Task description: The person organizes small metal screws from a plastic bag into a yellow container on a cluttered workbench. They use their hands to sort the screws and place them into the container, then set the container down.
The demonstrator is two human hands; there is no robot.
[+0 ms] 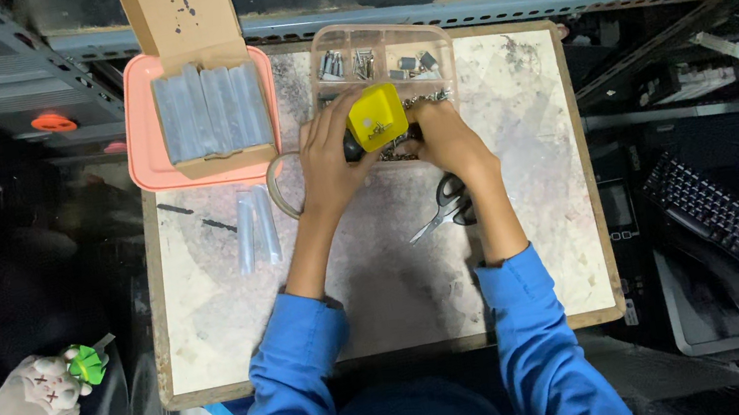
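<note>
My left hand (pixel 328 159) is wrapped around a yellow and black power tool (pixel 375 119) held over the table's far middle. My right hand (pixel 449 134) grips the dark front end of the same tool from the right. Right behind the tool sits a clear plastic compartment box (pixel 384 58) with screws and small metal parts. What lies under the tool is hidden by my hands. Both forearms wear blue sleeves.
A worn white table (pixel 382 276) carries black-handled scissors (pixel 445 205), loose clear sleeves (pixel 254 228), a ring-shaped band (pixel 277 188) and a pink tray (pixel 143 126) with a cardboard box (pixel 198 66) of clear sleeves. A keyboard (pixel 732 225) lies to the right, clutter to the left.
</note>
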